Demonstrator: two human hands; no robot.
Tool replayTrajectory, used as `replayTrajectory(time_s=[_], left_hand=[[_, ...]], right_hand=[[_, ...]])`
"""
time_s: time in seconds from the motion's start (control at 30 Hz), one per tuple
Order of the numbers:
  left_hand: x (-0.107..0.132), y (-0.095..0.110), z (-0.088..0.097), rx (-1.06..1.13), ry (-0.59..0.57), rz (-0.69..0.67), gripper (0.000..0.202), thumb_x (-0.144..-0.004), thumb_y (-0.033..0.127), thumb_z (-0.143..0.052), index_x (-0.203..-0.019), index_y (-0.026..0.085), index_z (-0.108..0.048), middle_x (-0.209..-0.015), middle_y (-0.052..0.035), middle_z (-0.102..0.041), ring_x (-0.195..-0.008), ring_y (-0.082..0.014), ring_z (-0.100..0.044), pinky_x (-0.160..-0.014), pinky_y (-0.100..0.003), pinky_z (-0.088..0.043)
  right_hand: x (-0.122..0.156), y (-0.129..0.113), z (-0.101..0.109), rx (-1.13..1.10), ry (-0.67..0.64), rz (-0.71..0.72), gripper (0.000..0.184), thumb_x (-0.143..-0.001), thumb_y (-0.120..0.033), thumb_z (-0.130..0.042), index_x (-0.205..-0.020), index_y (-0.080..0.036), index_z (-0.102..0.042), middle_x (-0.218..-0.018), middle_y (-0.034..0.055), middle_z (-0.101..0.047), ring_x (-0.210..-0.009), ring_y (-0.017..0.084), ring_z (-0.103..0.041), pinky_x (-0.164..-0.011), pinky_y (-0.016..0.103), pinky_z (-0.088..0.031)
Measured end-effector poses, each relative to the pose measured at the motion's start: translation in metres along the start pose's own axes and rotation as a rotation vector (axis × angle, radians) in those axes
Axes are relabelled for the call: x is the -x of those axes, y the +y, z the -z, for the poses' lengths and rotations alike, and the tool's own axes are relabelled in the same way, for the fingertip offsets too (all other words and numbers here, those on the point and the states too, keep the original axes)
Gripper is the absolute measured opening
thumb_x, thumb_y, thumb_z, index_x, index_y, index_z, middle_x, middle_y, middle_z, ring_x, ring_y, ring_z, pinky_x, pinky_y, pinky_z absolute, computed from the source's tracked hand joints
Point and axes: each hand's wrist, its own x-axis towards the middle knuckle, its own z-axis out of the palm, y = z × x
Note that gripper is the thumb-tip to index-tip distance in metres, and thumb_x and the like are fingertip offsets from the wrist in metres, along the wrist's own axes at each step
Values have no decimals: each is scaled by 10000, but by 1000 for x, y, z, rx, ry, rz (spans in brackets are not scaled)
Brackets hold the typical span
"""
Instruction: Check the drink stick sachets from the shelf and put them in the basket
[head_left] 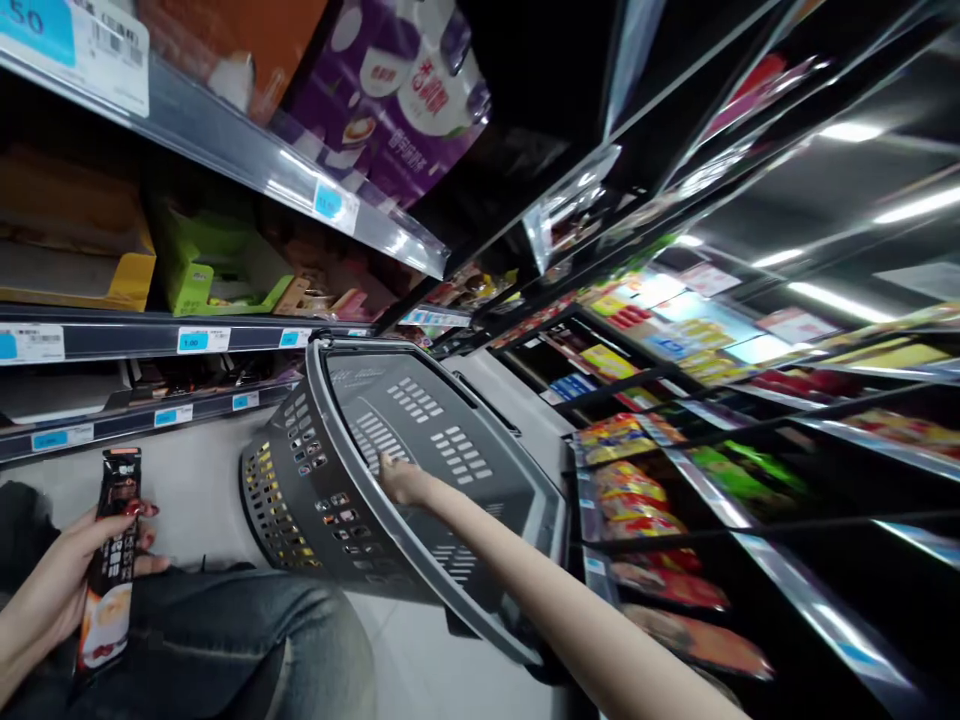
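Observation:
My left hand (82, 560) is closed around a long, slim black packet (110, 570) with pale lettering and a cup-like picture at its lower end. The packet stands nearly upright above my jeans-clad leg. My right arm stretches over a large grey plastic shopping basket (300, 490). Closed at the basket's near rim, my right hand (405, 483) has its fingertips largely hidden. The basket looks tilted in this view, with rows of slots in its walls. Something yellow shows through the lower slots.
Left of the basket are shelves with price tags (204, 340), an open green carton (217, 265) and a yellow carton (131, 280). A purple bag (397, 110) hangs over the upper shelf edge. Across the aisle, more shelves hold red and yellow packs (637, 500). My bent knee (322, 640) is close to the basket.

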Motion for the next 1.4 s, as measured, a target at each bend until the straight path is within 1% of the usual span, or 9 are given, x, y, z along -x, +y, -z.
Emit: replayTrajectory(time_s=[0.27, 0.37, 0.53, 0.63, 0.8, 0.9, 1.03, 1.17, 1.4], left_hand=[[1, -4, -6, -6, -229, -38, 217, -735, 260, -695, -850, 80, -657, -721, -88, -679, -583, -198, -641, -628, -439, -587], [-1, -10, -4, -31, -319, -5, 310, -753, 337, -675, -927, 83, -642, -742, -110, -692, -566, -206, -652, -607, -426, -582], [-4, -25, -3, -86, -401, 69, 298, -800, 396, -606, -873, 107, -603, -725, -124, -703, -513, -219, -657, -511, -380, -564], [-5, -32, -4, -41, -494, 142, 396, -788, 480, -583, -886, 98, -617, -695, -128, -700, -524, -219, -663, -518, -348, -554], [-1, -39, -5, 11, -714, 337, 563, -802, 583, -486, -897, 59, -669, -677, -146, -687, -523, -160, -650, -463, -197, -470], [4, -36, -8, -44, -651, 282, 445, -656, 487, -714, -832, 80, -675, -578, -86, -653, -431, -121, -574, -373, -164, -391], [4, -26, -11, -301, -520, 60, 319, -571, 313, -816, -738, 133, -612, -609, -14, -632, -502, -134, -600, -432, -184, -446], [1, -27, -10, -441, -407, -44, 336, -581, 262, -808, -653, 161, -496, -554, 51, -561, -418, -127, -579, -399, -203, -460], [-1, -27, -10, -463, -396, -2, 299, -637, 341, -765, -785, 117, -631, -734, -67, -673, -579, -203, -668, -451, -253, -525]], right_hand=[[46, -105, 15, 124, -53, 296, 197, -769, -423, -578, -773, -254, -680, -662, 39, -654, -559, 203, -565, -536, 324, -391], [89, -118, -41, -45, -349, 363, 170, -808, -369, -563, -810, -255, -689, -698, 44, -663, -581, 193, -576, -533, 306, -409], [107, -90, -162, -526, -738, -51, 340, -726, -369, -652, -998, -165, -652, -637, -6, -593, -458, 104, -445, -437, 227, -349], [104, -68, -190, -850, -757, -192, 332, -682, -411, -716, -875, -144, -675, -617, -15, -575, -498, 90, -453, -450, 196, -350], [100, -50, -175, -1285, -558, -321, 248, -687, -376, -753, -795, -184, -639, -643, -30, -543, -446, 40, -324, -413, 142, -297], [95, -54, -160, -1395, -594, -321, 260, -703, -420, -728, -802, -201, -627, -706, -6, -558, -417, 35, -234, -349, 136, -173], [97, -66, -151, -1361, -579, -234, 567, -610, -570, -734, -1024, -198, -631, -842, 63, -607, -633, 136, -491, -512, 215, -407], [103, -70, -153, -1231, -468, -232, 360, -747, -437, -676, -985, -167, -652, -789, 57, -637, -685, 150, -517, -632, 243, -417], [102, -68, -155, -1139, -380, -180, 366, -818, -496, -566, -941, -167, -669, -736, 54, -675, -623, 145, -536, -594, 243, -408]])
